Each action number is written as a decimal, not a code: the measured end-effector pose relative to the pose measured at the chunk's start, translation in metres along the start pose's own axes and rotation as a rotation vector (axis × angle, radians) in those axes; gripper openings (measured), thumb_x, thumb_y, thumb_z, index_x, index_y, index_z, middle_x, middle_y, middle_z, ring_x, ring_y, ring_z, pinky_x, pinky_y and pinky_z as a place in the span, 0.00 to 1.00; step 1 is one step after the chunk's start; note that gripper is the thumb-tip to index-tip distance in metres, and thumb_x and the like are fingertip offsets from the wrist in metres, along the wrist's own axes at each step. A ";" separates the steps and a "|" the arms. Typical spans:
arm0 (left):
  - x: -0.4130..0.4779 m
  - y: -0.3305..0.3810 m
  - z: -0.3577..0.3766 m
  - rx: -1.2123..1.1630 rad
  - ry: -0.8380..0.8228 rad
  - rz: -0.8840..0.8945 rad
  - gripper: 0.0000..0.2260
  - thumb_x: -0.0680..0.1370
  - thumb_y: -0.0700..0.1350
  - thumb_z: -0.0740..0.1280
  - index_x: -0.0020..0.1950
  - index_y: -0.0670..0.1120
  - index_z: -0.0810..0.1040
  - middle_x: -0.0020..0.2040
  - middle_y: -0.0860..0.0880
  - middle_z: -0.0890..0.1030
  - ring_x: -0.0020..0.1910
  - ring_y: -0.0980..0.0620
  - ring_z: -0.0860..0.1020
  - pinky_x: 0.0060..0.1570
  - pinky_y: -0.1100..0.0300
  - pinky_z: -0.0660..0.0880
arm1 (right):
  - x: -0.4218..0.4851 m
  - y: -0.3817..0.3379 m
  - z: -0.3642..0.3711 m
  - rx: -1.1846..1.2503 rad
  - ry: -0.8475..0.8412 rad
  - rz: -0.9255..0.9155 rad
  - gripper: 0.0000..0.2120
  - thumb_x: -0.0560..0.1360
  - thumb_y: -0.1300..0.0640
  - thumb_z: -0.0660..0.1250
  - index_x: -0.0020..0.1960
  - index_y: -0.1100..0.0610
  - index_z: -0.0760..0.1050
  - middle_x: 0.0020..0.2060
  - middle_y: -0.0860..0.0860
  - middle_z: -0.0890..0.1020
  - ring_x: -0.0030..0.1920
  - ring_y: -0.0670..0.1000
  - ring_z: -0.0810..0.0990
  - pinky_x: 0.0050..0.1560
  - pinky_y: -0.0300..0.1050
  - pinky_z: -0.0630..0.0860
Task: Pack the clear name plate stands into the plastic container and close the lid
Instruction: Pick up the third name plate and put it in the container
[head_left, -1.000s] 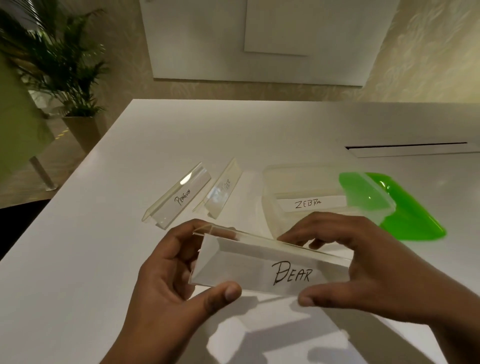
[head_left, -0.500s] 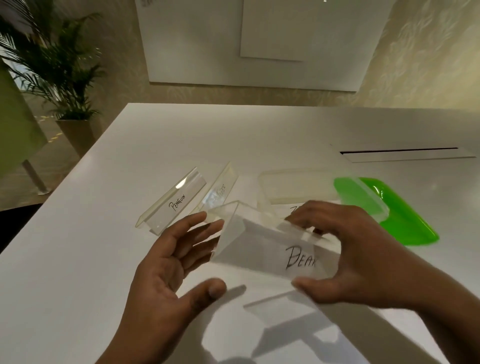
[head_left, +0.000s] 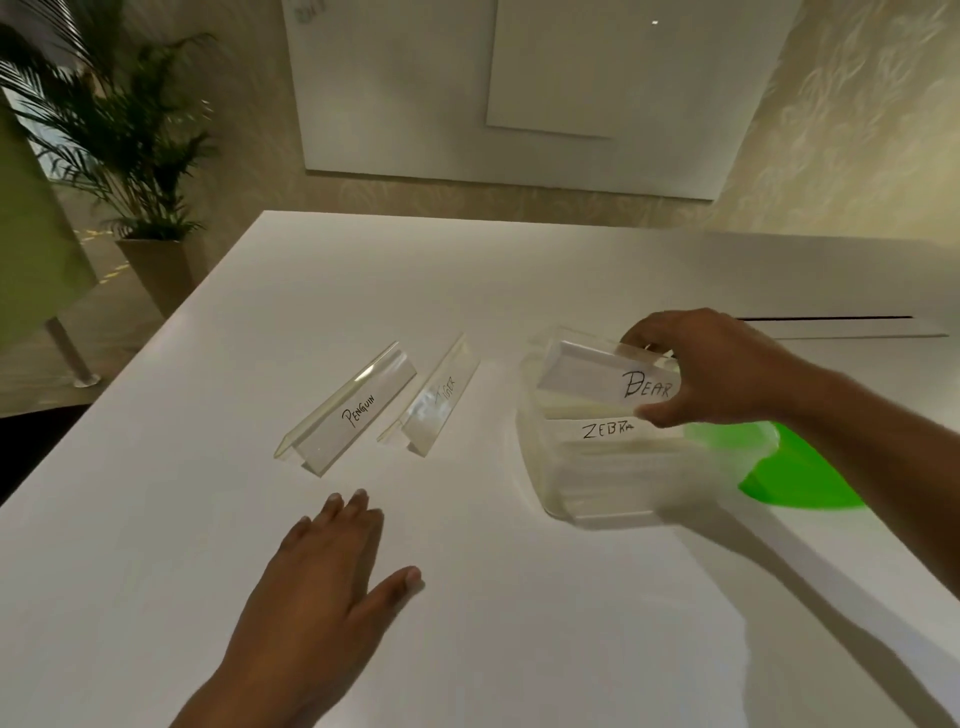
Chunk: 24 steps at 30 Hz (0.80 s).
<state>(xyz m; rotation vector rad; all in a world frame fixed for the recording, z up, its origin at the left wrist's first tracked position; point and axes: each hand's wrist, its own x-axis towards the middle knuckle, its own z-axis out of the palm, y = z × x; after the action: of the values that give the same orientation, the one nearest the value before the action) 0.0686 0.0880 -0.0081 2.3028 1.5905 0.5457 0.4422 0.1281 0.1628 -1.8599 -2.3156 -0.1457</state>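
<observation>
My right hand (head_left: 722, 366) grips a clear name plate stand marked BEAR (head_left: 587, 376) and holds it over the open clear plastic container (head_left: 597, 488). Inside the container lies a stand marked ZEBRA (head_left: 605, 431). To the left, two more stands rest on the white table: one marked PENGUIN (head_left: 348, 410) and one marked TIGER (head_left: 434, 402). The green lid (head_left: 789, 478) lies just right of the container, partly behind my right forearm. My left hand (head_left: 322, 577) hovers flat and empty over the table near the front, fingers apart.
The white table (head_left: 156, 545) has its left edge close to the stands. A long cable slot (head_left: 831, 318) runs across the far right. A potted palm (head_left: 119, 156) stands on the floor beyond the left edge.
My left hand let go of the BEAR stand and dropped toward the table. My right hand carried the stand right and away, over the container.
</observation>
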 end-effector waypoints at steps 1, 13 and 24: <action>0.000 0.000 0.000 -0.006 0.009 -0.001 0.43 0.69 0.77 0.45 0.77 0.53 0.64 0.80 0.55 0.58 0.78 0.58 0.51 0.74 0.59 0.47 | 0.003 0.005 0.006 -0.033 -0.030 0.012 0.28 0.55 0.39 0.74 0.53 0.42 0.74 0.47 0.40 0.80 0.48 0.49 0.79 0.46 0.50 0.77; -0.002 0.004 -0.003 -0.022 0.019 -0.021 0.42 0.69 0.75 0.48 0.76 0.54 0.65 0.79 0.56 0.58 0.78 0.59 0.52 0.74 0.60 0.46 | 0.028 0.024 0.052 -0.203 -0.221 0.097 0.26 0.58 0.44 0.76 0.53 0.44 0.73 0.50 0.43 0.79 0.44 0.48 0.72 0.39 0.45 0.66; 0.000 0.007 -0.005 -0.020 -0.001 -0.033 0.41 0.69 0.74 0.48 0.77 0.54 0.62 0.80 0.57 0.56 0.78 0.58 0.50 0.76 0.57 0.46 | 0.048 0.018 0.066 -0.205 -0.365 0.069 0.28 0.62 0.49 0.77 0.60 0.48 0.74 0.55 0.46 0.79 0.53 0.51 0.76 0.43 0.45 0.68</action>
<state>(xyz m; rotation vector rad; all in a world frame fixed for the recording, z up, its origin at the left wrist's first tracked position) 0.0717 0.0858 -0.0005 2.2577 1.6129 0.5493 0.4449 0.1900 0.1068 -2.2253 -2.5473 -0.0367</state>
